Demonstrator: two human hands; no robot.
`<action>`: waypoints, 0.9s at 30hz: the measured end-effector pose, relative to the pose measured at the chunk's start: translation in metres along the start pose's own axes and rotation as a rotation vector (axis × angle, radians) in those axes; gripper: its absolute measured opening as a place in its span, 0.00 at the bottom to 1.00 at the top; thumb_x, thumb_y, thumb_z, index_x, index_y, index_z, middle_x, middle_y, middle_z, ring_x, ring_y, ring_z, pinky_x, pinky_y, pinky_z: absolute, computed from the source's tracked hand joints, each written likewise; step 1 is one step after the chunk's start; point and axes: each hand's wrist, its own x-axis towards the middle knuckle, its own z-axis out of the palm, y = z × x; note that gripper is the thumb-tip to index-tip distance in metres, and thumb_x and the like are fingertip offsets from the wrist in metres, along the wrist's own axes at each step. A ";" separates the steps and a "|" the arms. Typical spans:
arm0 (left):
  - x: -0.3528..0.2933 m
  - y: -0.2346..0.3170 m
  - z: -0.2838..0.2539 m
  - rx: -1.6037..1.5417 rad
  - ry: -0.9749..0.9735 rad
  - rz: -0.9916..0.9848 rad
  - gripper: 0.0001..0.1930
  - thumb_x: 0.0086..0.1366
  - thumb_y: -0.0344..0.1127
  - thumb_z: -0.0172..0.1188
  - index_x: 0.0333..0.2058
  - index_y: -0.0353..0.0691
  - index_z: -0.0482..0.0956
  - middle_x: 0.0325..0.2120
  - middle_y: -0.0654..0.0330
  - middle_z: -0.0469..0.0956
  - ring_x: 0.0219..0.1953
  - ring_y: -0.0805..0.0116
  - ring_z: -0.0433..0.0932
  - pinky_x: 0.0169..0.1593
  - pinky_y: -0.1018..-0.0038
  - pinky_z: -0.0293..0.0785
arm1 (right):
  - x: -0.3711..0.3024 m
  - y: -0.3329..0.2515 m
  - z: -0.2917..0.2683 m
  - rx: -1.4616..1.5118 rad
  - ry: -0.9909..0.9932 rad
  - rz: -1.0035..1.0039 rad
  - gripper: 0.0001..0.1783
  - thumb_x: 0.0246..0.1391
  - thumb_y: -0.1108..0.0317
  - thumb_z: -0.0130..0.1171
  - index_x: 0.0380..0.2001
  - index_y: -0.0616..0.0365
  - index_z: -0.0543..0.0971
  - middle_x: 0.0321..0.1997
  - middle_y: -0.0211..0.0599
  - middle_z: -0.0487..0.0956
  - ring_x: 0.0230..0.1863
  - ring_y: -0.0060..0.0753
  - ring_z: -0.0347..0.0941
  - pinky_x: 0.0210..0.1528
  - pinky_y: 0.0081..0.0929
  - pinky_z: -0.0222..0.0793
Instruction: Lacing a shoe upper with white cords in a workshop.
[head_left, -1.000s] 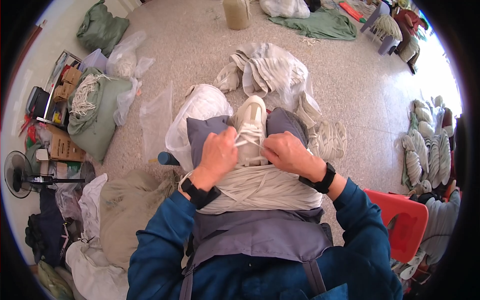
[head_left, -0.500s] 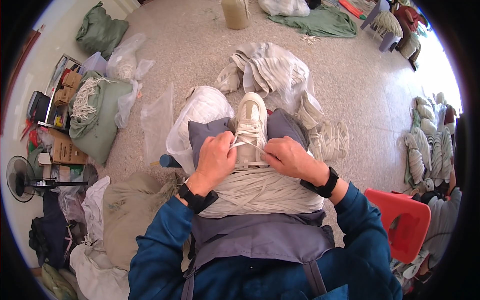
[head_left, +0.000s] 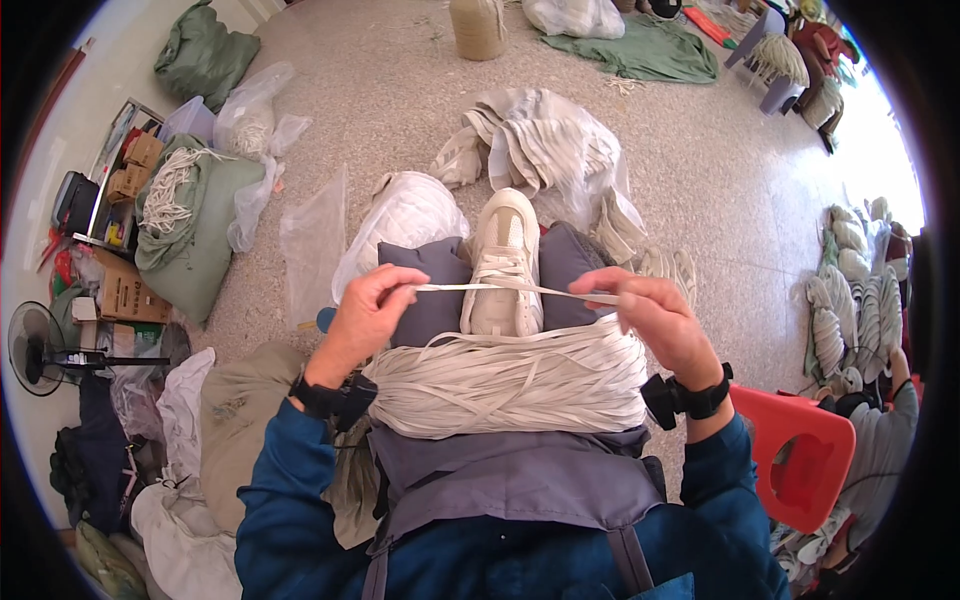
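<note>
at the far left, a black fan (head_left: 38, 350), with cardboard boxes (head_left: 135, 290) behind it. next, a green sack (head_left: 215, 265) topped with loose white cords (head_left: 172, 190), and nearer the body a slumped beige sack (head_left: 240, 420). further in, a clear plastic sheet (head_left: 315, 250) and a white plastic bag (head_left: 415, 205) on the speckled floor (head_left: 370, 110).

pinching white lace (head_left: 450, 287) between thumb and fingers of the left hand (head_left: 372, 310), raised to the left of the shoe, above a black wristband (head_left: 340, 400). holding both hands well apart, each clamped on lace.

in the middle, a cream sneaker (head_left: 505, 235) between grey-covered knees, toe pointing away from the body, laced side up. stretched almost straight across it from hand to hand, the same lace. just nearer the body, a thick bundle of pale laces (head_left: 510, 385) laid crosswise on the lap, over a grey apron (head_left: 510, 480). beyond the toe, a heap of pale layered pieces (head_left: 560, 140), partly under clear plastic.

gripping lace likewise in the right hand (head_left: 665, 315), right of the sneaker, with another black band at the wrist. further right, a red chair (head_left: 832, 440) and pale twisted bundles (head_left: 835, 300); at the upper right, a person in dark red (head_left: 815, 45).
</note>
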 end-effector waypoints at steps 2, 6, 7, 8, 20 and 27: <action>-0.002 -0.008 -0.012 0.035 0.026 0.007 0.09 0.67 0.24 0.57 0.43 0.34 0.83 0.31 0.65 0.79 0.32 0.79 0.76 0.36 0.80 0.71 | -0.012 0.000 -0.009 0.122 0.077 0.015 0.20 0.66 0.62 0.51 0.22 0.62 0.75 0.57 0.53 0.79 0.57 0.36 0.73 0.62 0.33 0.64; -0.005 -0.009 -0.009 0.282 0.104 0.113 0.09 0.65 0.24 0.58 0.43 0.35 0.83 0.32 0.61 0.79 0.34 0.70 0.78 0.38 0.76 0.73 | -0.018 0.004 -0.011 0.280 0.014 -0.090 0.19 0.66 0.60 0.53 0.24 0.60 0.78 0.56 0.51 0.80 0.64 0.46 0.71 0.67 0.43 0.61; -0.005 -0.004 -0.002 0.462 0.154 0.268 0.08 0.64 0.23 0.59 0.42 0.34 0.82 0.32 0.59 0.79 0.34 0.66 0.79 0.39 0.73 0.74 | -0.018 0.004 -0.006 0.275 0.008 -0.086 0.19 0.66 0.60 0.53 0.24 0.60 0.78 0.56 0.51 0.80 0.64 0.46 0.71 0.67 0.43 0.61; -0.002 0.002 0.006 0.427 0.162 0.311 0.09 0.62 0.23 0.60 0.41 0.34 0.81 0.35 0.55 0.79 0.36 0.59 0.79 0.42 0.70 0.75 | -0.017 0.004 0.002 0.228 -0.064 -0.054 0.18 0.67 0.61 0.53 0.24 0.60 0.79 0.55 0.50 0.80 0.64 0.46 0.71 0.67 0.43 0.61; 0.039 0.026 0.089 0.988 -0.036 0.473 0.04 0.55 0.31 0.63 0.30 0.40 0.80 0.33 0.56 0.74 0.42 0.58 0.73 0.53 0.61 0.66 | 0.004 0.019 0.096 -0.004 -0.659 -0.080 0.11 0.67 0.67 0.55 0.36 0.63 0.82 0.52 0.41 0.79 0.56 0.40 0.75 0.60 0.35 0.68; 0.045 0.024 0.093 1.099 0.005 0.539 0.08 0.51 0.28 0.62 0.32 0.39 0.78 0.33 0.55 0.74 0.44 0.56 0.73 0.56 0.59 0.65 | 0.002 0.027 0.077 -0.205 -0.357 -0.056 0.11 0.65 0.67 0.58 0.38 0.66 0.81 0.47 0.44 0.81 0.49 0.44 0.78 0.53 0.34 0.72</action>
